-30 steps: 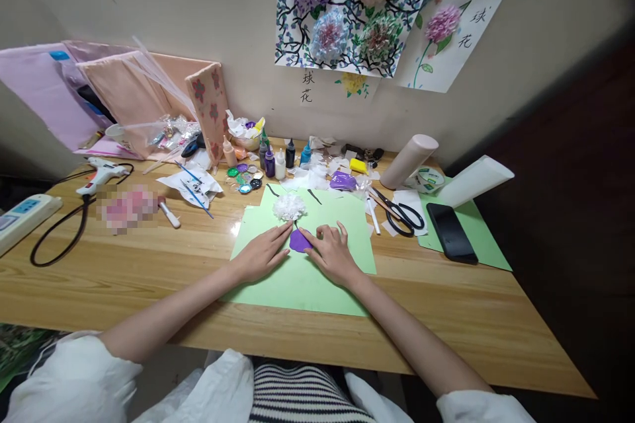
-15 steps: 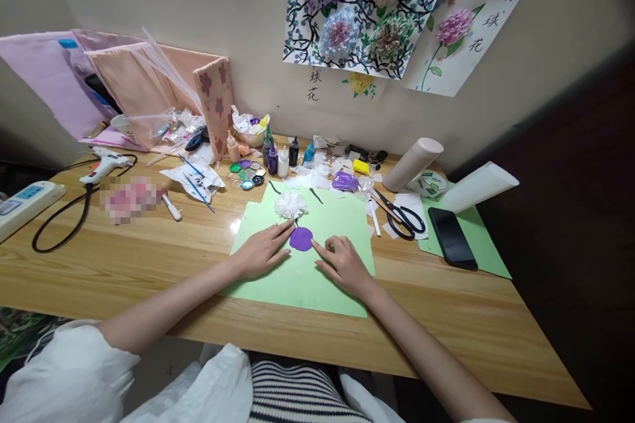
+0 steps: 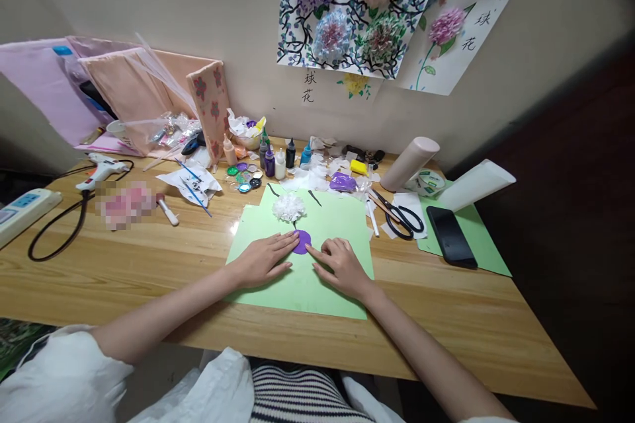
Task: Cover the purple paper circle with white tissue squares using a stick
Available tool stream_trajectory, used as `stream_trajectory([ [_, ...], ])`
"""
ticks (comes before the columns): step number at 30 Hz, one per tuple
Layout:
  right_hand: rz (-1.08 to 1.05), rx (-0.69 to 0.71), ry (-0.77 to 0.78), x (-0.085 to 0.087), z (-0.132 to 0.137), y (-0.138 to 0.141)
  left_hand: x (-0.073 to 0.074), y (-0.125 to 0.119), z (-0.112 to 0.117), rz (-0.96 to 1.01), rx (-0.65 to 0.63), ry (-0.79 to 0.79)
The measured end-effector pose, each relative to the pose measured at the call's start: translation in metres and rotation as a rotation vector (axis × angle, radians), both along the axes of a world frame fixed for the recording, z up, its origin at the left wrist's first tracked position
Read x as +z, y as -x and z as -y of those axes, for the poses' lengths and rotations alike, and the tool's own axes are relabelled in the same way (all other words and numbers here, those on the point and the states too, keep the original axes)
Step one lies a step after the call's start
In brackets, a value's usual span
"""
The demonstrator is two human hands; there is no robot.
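A flat, round purple piece (image 3: 302,243), which looks like soft clay, lies on a green sheet of paper (image 3: 327,291). The fingertips of my left hand (image 3: 262,259) rest on its left side, fingers stretched out flat. My right hand (image 3: 342,268) touches its right edge with the extended index finger; the other fingers are partly bent, with nothing visible in them. Just above the purple piece sits a fluffy white paper flower (image 3: 289,207), a short dark stem mark running down from it. Two more dark strokes show near the sheet's top edge.
Small paint bottles (image 3: 280,164), open paint lids (image 3: 243,178) and a purple clay pack (image 3: 342,182) stand behind the sheet. To the right lie scissors (image 3: 401,218) and a black phone (image 3: 451,238). A glue gun (image 3: 102,170) and power strip (image 3: 27,215) are at left.
My left fingers have moved from beside the purple piece onto its left side. My right index finger has shifted slightly down along its right edge. The camera view has moved a little.
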State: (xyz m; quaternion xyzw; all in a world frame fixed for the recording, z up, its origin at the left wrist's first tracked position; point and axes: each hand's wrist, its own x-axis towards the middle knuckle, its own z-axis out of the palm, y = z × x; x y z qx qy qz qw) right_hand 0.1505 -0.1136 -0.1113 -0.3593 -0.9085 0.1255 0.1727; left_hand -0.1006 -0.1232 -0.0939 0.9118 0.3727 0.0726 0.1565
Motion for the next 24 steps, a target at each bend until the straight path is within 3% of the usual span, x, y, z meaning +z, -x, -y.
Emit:
stream_trajectory([
  [4, -0.259, -0.137, 0.275, -0.001, -0.007, -0.003, 0.001, 0.0, 0.001, 0.003, -0.007, -0.007],
  [7, -0.392, -0.213, 0.387, -0.001, -0.011, -0.004, 0.003, 0.0, 0.001, 0.031, -0.025, -0.044],
  [24, -0.451, -0.248, 0.365, -0.002, -0.012, 0.0, 0.006, -0.002, -0.005, 0.078, -0.12, -0.001],
])
